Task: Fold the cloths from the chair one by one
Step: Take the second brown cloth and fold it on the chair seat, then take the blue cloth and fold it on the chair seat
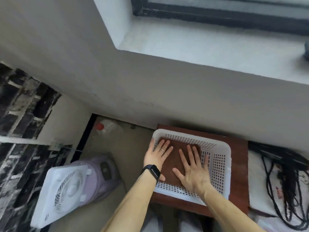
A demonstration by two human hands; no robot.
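Observation:
A folded brown cloth [173,163] lies flat in the left part of a white perforated plastic basket [222,158]. My left hand [156,158], with a ring and a black wristband, lies flat on the cloth's left edge, fingers straight. My right hand [192,169] presses flat on the cloth's right half, fingers spread. The basket stands on a reddish-brown wooden surface [239,181] against the wall.
A white box fan [61,193] leans on a lilac object on the floor at the lower left. A clear bottle with a red cap [105,127] lies by the wall. Black cables [284,178] lie on a white cloth at the right. A window sill runs above.

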